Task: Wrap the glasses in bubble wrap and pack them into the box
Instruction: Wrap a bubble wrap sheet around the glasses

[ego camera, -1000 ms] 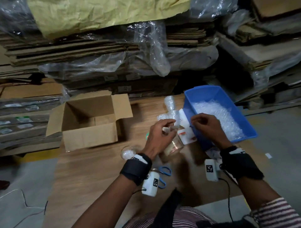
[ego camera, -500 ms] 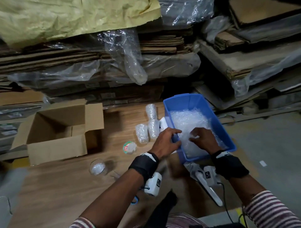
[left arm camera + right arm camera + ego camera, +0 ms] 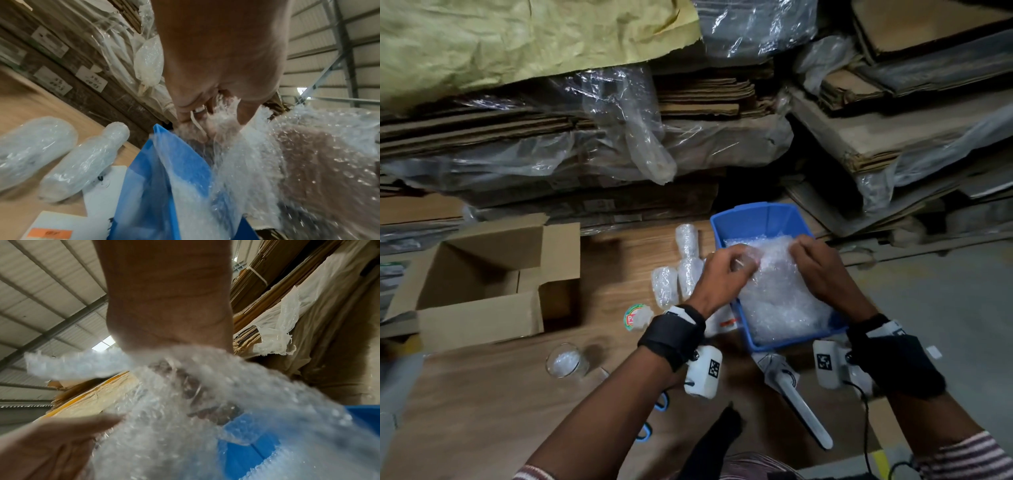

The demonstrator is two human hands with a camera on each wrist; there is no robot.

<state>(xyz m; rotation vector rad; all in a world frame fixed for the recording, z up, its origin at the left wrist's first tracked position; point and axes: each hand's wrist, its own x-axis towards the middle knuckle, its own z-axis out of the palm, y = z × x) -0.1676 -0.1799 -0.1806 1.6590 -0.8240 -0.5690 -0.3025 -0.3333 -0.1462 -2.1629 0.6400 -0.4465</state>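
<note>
Both hands hold a sheet of bubble wrap [image 3: 774, 284] over the blue bin [image 3: 756, 219]. My left hand [image 3: 726, 270] pinches its left edge, and a short strip of tape hangs from those fingers [image 3: 197, 120]. My right hand [image 3: 815, 263] grips the sheet's far right edge, the wrap [image 3: 185, 402] draping below that hand. Three wrapped glasses [image 3: 678, 270] lie on the wooden table left of the bin, two of the wrapped glasses [image 3: 82, 164] showing in the left wrist view. One bare glass [image 3: 566, 359] stands nearer me. The open cardboard box [image 3: 482, 284] sits at the left.
A tape roll [image 3: 637, 317] lies between the box and the bin. A white tool [image 3: 794, 401] and blue scissors [image 3: 654, 418] lie near the table's front edge. A white label sheet [image 3: 102, 186] is beside the bin. Stacked flattened cardboard under plastic film fills the back.
My view swung right and down toward the bin. Both hands left the glass on the table, reached into the bin and lifted a sheet of bubble wrap.
</note>
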